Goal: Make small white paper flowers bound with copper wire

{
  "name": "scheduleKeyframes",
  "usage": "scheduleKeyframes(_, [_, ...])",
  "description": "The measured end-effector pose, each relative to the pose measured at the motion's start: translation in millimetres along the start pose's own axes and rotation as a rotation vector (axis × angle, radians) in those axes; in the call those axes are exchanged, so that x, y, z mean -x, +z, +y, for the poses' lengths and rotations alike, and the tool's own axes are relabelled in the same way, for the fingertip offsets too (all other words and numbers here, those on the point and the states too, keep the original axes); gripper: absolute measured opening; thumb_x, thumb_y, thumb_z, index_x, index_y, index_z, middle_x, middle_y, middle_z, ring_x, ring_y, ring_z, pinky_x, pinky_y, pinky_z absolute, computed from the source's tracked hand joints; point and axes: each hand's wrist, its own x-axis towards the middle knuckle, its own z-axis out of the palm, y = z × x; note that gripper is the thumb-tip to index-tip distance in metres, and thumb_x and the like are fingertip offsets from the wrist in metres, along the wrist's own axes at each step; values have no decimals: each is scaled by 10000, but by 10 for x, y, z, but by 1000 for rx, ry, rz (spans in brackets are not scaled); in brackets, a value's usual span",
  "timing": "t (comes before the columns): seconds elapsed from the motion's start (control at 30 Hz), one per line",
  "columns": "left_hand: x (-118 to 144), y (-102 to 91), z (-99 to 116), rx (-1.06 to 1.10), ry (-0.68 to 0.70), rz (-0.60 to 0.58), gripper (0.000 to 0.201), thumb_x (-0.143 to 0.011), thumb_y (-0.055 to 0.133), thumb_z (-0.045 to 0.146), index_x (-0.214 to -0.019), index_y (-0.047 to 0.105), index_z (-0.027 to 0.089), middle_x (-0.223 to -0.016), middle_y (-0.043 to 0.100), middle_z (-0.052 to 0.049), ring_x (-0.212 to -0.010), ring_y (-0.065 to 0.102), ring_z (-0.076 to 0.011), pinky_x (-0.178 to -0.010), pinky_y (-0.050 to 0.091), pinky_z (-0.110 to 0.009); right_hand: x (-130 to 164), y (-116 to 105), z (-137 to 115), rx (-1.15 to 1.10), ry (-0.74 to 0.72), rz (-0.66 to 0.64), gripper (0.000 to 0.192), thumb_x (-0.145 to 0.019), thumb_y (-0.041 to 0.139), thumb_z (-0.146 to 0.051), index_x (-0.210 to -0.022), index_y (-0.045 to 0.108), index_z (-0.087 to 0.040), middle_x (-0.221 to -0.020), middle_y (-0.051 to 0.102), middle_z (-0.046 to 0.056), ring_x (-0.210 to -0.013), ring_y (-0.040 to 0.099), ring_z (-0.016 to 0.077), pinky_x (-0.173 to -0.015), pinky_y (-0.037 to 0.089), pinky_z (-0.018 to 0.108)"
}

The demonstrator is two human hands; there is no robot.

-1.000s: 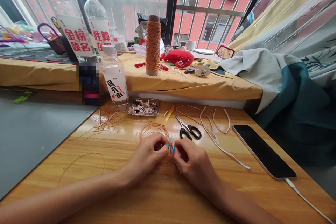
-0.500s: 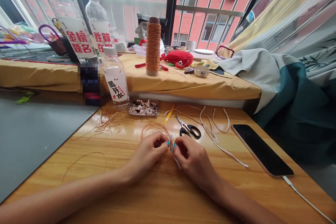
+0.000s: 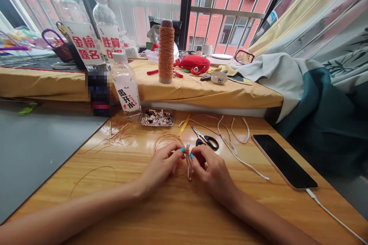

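Observation:
A short folded white cord (image 3: pixel 188 170) hangs between my two hands, with a few turns of orange thread (image 3: pixel 186 151) wound round it near its top. My left hand (image 3: pixel 165 160) is closed, its thumb and forefinger pinching the orange thread at the cord's left side. A loose coil of the same thread (image 3: pixel 163 138) lies behind that hand. My right hand (image 3: pixel 212 166) is closed too, its thumb and fingertips pinched together right beside the cord; what lies between them is too small to make out. Black-handled scissors (image 3: pixel 204 138) rest just beyond my right hand.
A clear tray of beads (image 3: pixel 157 118) stands behind the coil, next to a water bottle (image 3: pixel 126 88). Thread scraps (image 3: pixel 119 130) lie at left. White cords (image 3: pixel 247 165) and a phone (image 3: pixel 284 160) are at right. A thread spool (image 3: pixel 166 53) stands on the ledge.
The white cord now hangs nearly straight down between my hands, where its lower end slanted under my right hand before. My right fingertips have shifted slightly off the cord.

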Motion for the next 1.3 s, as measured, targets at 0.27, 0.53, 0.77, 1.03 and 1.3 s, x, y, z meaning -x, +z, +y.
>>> scheduleKeyframes(0.27, [-22, 6, -88, 28, -3, -58, 284, -724, 482, 414, -832, 500, 152, -589, 473, 37, -410, 363, -46, -396, 294, -173, -44, -25, 17, -242, 119, -24, 119, -804, 387, -255, -797, 482, -184, -692, 521, 0, -556, 462, 87, -486, 369, 186])
scheduleKeyframes(0.53, [-30, -16, -58, 103, 39, 18, 232, -761, 442, 351, -872, 468, 149, -579, 460, 53, -393, 348, -31, -395, 294, -159, -116, -5, 110, -458, 169, -316, 185, -788, 439, -338, -767, 510, -168, -590, 461, -45, -489, 385, 63, -465, 317, 178])
scheduleKeyframes(0.77, [-28, -12, -19, 98, 17, -18, 234, -744, 461, 333, -882, 505, 149, -685, 488, 29, -401, 338, -18, -370, 276, -152, -107, -18, 79, -371, 146, -299, 240, -817, 389, -330, -718, 526, -160, -615, 459, -34, -542, 389, 68, -493, 311, 177])
scheduleKeyframes(1.03, [-29, -27, -33, 105, 38, 7, 243, -711, 503, 377, -806, 501, 153, -715, 501, 27, -436, 355, -23, -391, 300, -145, -102, 2, 113, -248, 70, -283, 161, -797, 437, -282, -829, 540, -162, -680, 518, -12, -595, 431, 88, -542, 333, 192])
scheduleKeyframes(1.3, [-27, -23, -17, 36, 34, -71, 290, -712, 497, 392, -852, 529, 140, -656, 502, 12, -431, 351, -37, -399, 282, -169, -83, 19, 108, -51, -91, -358, 271, -852, 313, -231, -803, 569, -158, -807, 590, 41, -724, 506, 123, -666, 367, 230])
